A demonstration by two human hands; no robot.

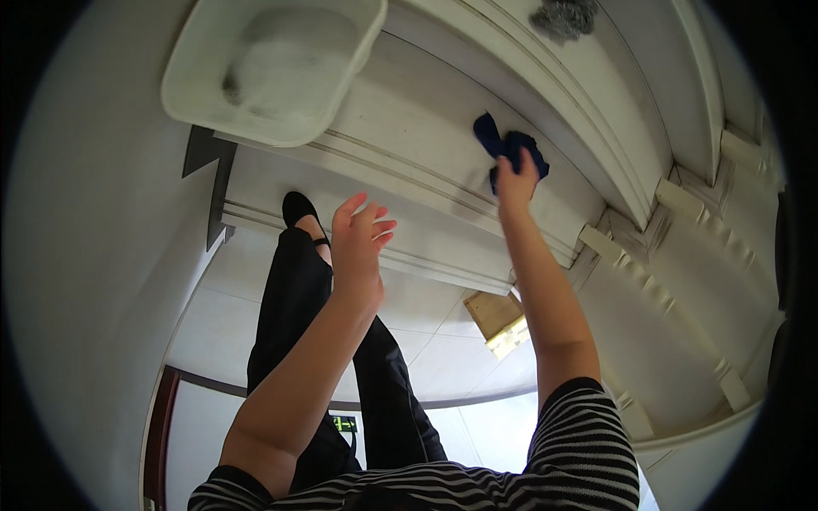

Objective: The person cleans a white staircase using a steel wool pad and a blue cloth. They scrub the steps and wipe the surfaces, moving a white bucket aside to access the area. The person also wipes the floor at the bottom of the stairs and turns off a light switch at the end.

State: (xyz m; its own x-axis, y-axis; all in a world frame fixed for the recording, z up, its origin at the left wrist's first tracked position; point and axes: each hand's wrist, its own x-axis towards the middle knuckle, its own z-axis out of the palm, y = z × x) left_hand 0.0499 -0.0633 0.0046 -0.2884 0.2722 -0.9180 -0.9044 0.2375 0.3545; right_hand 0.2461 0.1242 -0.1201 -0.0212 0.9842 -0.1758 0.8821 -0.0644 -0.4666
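My right hand point(519, 182) grips a bunched dark blue cloth point(525, 152) against the tread of a pale stair step point(409, 121), near its right end. One flap of the cloth sticks out to the left. Over the lower steps my left hand point(363, 239) hangs in the air, fingers apart and slightly curled, with nothing in it. A white plastic basin point(345, 96) with foamy, cloudy water stands on the step at the upper left.
A silvery scouring pad point(565, 18) lies on a higher step. A balustrade with pale balusters point(664, 294) runs along the right, a wall point(96, 211) along the left. Below, a cardboard box point(493, 313) sits on the tiled floor. My black shoe point(299, 207) rests on a lower step.
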